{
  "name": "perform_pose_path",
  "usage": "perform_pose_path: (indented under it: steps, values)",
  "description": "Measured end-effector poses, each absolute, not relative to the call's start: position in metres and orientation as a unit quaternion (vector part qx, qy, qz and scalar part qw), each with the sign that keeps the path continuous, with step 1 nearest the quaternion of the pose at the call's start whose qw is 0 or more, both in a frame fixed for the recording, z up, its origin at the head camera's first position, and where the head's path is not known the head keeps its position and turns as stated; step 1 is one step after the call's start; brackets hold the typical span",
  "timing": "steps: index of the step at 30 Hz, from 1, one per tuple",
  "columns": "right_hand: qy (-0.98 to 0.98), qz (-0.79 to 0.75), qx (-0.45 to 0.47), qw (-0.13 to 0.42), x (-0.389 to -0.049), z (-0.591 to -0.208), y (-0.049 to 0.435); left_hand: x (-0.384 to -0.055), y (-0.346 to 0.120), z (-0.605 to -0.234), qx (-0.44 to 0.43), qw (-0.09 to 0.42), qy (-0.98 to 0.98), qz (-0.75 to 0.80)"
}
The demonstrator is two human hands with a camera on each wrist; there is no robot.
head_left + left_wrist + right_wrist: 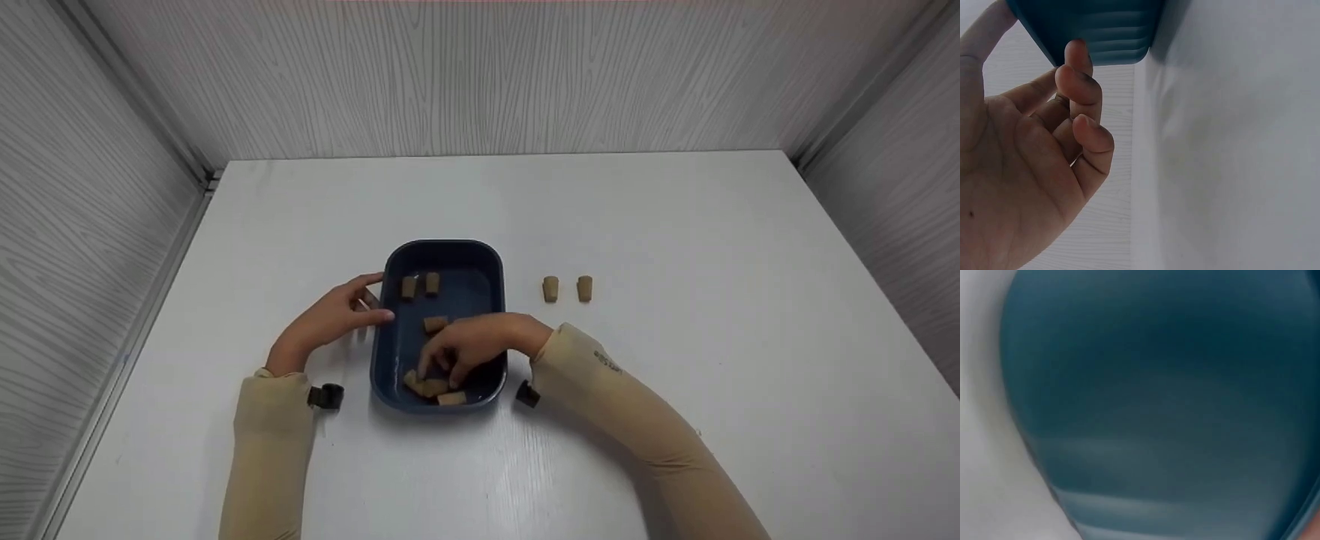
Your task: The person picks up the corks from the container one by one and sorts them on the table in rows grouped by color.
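Note:
A dark blue oblong tray (441, 410) stands mid-table with several tan, tapered cork stoppers (451, 399) lying in it. My left hand (330, 319) holds the tray's left side, thumb at the rim and forefinger against the wall; the other fingers bend loosely beneath, as the left wrist view shows. From over the right rim, my right hand (472, 341) reaches down into the tray. Its fingers point at the stoppers near the front end, thumb and fingertips apart. Part of the tray floor is hidden under this hand. Only the tray's blue wall (1145, 410) fills the right wrist view.
Two more cork stoppers, one at the left (550, 289) and one at the right (585, 289), stand on the white table (675, 225) to the tray's right. Grey wood-patterned panels (480, 82) enclose the back and sides. Small black wrist devices (327, 396) sit by both sleeves.

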State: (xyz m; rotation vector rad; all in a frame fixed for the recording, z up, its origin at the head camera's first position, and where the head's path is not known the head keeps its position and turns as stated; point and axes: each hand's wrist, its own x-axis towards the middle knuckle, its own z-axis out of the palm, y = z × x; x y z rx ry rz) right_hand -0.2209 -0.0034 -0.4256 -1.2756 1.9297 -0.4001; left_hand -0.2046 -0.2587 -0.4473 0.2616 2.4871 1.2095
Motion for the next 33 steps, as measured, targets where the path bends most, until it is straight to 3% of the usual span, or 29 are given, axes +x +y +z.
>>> perform_pose_path:
  steps: [33]
  values:
    - [0.790, -0.067, -0.530, 0.301, -0.208, -0.432, 0.000, -0.204, -0.262, -0.451, 0.090, 0.179, 0.879, 0.432]
